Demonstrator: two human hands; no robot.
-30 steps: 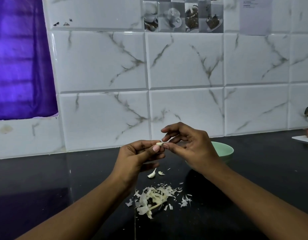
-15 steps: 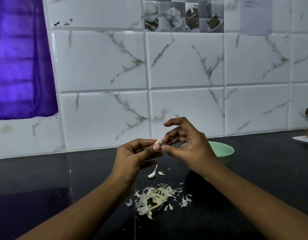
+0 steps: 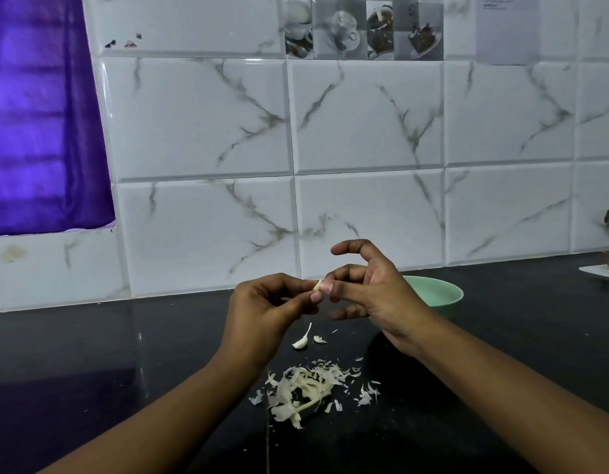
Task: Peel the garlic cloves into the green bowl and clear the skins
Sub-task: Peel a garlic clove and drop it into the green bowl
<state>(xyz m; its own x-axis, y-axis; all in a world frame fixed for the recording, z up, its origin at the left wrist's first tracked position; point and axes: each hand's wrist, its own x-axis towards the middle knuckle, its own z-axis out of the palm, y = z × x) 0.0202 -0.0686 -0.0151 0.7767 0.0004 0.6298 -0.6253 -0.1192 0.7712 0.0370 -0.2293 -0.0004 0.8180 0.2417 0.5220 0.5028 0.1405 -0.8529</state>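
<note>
Both hands meet above the middle of the black counter (image 3: 91,354), a little in front of the tiled wall (image 3: 200,118). The left hand (image 3: 265,313) is curled, gripping a small garlic clove (image 3: 317,285) between thumb and fingertips, so only the clove's pale tip shows. The right hand (image 3: 374,295) pinches that same tip from the right with its thumb and a bent finger; its index finger is lifted and hooked above the others.

The green bowl (image 3: 443,294) sits on the counter just behind and to the right of the right hand, which covers the bowl's left part. From this angle its contents cannot be seen.

Below the hands, nearer the camera, another clove with a thin tail (image 3: 301,342) lies on the counter, with a scrap of skin (image 3: 319,339) just beside it. Nearer still is a loose heap of garlic skins (image 3: 306,388), with smaller flakes scattered to its right and left.

At the far right edge, a white plate (image 3: 600,272) is partly cut off by the frame, well apart from the bowl. A purple curtain (image 3: 39,114) fills the upper left, and a strip of printed picture tiles (image 3: 364,27) runs along the top of the wall.
</note>
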